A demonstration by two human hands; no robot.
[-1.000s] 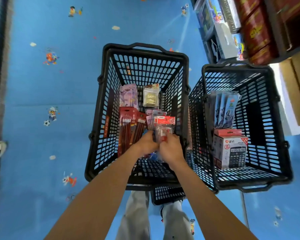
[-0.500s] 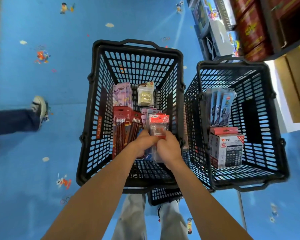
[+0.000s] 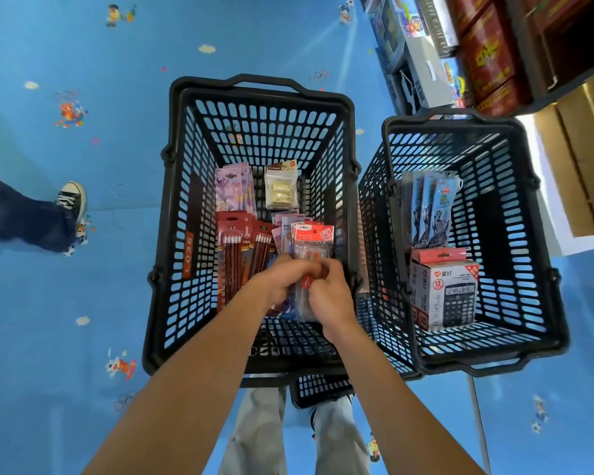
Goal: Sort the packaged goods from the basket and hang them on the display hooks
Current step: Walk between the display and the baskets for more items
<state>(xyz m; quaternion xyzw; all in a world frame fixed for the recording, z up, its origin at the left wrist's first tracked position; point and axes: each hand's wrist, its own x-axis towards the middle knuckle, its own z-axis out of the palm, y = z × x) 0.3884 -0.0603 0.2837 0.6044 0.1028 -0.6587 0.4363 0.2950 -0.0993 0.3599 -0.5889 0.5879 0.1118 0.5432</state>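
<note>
left basket: pencil packs, gold pack | right basket: calculator box | left hand, right hand: grip pinching red-topped packet

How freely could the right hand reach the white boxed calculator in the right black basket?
Probably yes, once emptied: the right hand grips a clear red-topped packet; the white boxed calculator stands uncovered in its open black plastic basket.

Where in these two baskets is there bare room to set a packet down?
Right basket: bare mesh along its right wall, beside the calculator box and blue packs. Middle basket: a bare strip at the near end. Its middle is crowded: pencil packs, purple packs, left hand and right hand gripping a red-topped packet.
</note>
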